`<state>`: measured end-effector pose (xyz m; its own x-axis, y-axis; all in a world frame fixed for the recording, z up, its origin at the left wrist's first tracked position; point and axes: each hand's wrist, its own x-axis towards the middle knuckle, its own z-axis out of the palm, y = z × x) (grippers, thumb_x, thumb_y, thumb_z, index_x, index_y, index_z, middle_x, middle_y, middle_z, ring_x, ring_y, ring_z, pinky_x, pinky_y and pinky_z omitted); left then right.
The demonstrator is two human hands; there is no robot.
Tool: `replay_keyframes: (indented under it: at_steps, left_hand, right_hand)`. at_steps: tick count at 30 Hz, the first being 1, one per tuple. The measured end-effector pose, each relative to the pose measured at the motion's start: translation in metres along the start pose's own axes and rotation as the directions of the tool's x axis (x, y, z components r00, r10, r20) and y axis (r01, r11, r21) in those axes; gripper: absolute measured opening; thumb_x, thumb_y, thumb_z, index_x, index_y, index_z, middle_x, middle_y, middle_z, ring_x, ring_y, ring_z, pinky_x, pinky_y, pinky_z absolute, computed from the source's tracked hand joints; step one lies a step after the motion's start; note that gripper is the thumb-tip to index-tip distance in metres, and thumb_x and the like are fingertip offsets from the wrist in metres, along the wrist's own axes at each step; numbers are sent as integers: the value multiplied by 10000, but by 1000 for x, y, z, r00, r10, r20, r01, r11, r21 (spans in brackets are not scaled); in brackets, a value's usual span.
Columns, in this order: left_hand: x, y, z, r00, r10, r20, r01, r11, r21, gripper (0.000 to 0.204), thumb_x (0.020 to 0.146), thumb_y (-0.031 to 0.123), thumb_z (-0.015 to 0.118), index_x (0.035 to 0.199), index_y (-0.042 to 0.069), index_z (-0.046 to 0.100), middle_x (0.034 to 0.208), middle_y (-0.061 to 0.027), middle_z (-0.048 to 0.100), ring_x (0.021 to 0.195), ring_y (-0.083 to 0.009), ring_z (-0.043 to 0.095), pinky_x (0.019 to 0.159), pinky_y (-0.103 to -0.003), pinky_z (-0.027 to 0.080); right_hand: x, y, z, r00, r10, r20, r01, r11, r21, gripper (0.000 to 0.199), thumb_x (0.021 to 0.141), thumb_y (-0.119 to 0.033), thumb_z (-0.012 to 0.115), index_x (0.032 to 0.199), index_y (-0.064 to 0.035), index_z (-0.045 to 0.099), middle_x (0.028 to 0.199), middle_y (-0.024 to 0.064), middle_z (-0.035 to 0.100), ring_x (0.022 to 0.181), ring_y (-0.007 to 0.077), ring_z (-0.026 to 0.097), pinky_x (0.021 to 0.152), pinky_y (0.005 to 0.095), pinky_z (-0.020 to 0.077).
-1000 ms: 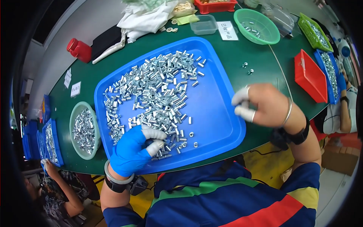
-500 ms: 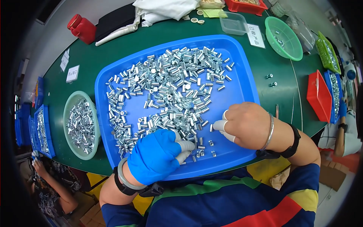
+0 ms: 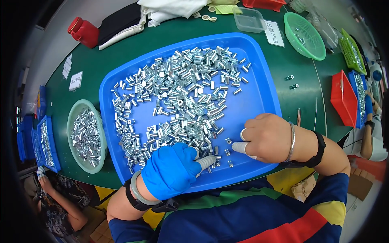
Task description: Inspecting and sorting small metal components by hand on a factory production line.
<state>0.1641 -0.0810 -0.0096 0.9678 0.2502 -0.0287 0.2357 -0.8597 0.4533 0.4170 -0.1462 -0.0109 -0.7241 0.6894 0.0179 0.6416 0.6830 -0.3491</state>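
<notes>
Looking down on a green table (image 3: 121, 60) filling most of the frame, with a large blue tray (image 3: 259, 97) lying at its centre. Holding a wide scatter of small silver metal sleeves (image 3: 178, 97), thickest across the tray's upper and left parts, thinning toward the lower right.

Resting at the tray's lower edge, slightly left of centre: the left hand (image 3: 172, 170), wearing a blue glove, fingers curled together, with a pale cot-covered fingertip (image 3: 206, 161) pressing down among the sleeves. Whether pinching one or only touching, cannot tell.

Sitting just to the right, over the tray's lower right part: the right hand (image 3: 267, 135), bare, closed into a loose fist, wearing a silver bangle and a dark wristband. Poking out toward the left, two white-capped fingertips (image 3: 240, 147) held close together, hovering near a few loose sleeves (image 3: 228, 141) standing apart from the pile; not clearly gripping anything.

Lying at the left of the frame: a pale green bowl (image 3: 73, 117) carrying more sleeves. Sitting at the upper right: a green basket (image 3: 312, 42), a clear plastic box (image 3: 249, 20) and a red bin (image 3: 342, 99). Showing at the lower left: another person's arm (image 3: 60, 202).
</notes>
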Motion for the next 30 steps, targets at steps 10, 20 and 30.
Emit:
replay_keyframes:
  at_steps: [10, 20, 30]
  left_hand:
    - [-1, 1, -3, 1000, -4, 26, 3, 999, 51, 337, 665, 101, 674, 994, 170, 702, 574, -23, 466, 507, -183, 503, 406, -321, 374]
    - [-5, 1, -2, 1000, 12, -19, -9, 992, 124, 260, 678, 112, 658, 934, 138, 700, 634, -29, 508, 557, -199, 518, 423, -324, 385]
    - [-14, 0, -11, 999, -29, 18, 27, 997, 75, 256, 707, 131, 611, 953, 108, 677, 683, -45, 528, 648, -211, 540, 471, -312, 411]
  right_hand:
    - [3, -5, -6, 997, 72, -18, -67, 982, 177, 381, 608, -131, 656, 988, -109, 671, 641, 14, 474, 619, 203, 527, 523, 327, 426]
    - [18, -23, -7, 998, 13, 57, -21, 989, 149, 356, 649, -147, 632, 1001, -106, 663, 610, -2, 471, 601, 179, 532, 495, 310, 421]
    - [14, -28, -6, 999, -25, 34, 23, 999, 44, 360, 637, -169, 631, 989, -97, 662, 596, -11, 460, 562, 168, 522, 466, 304, 406]
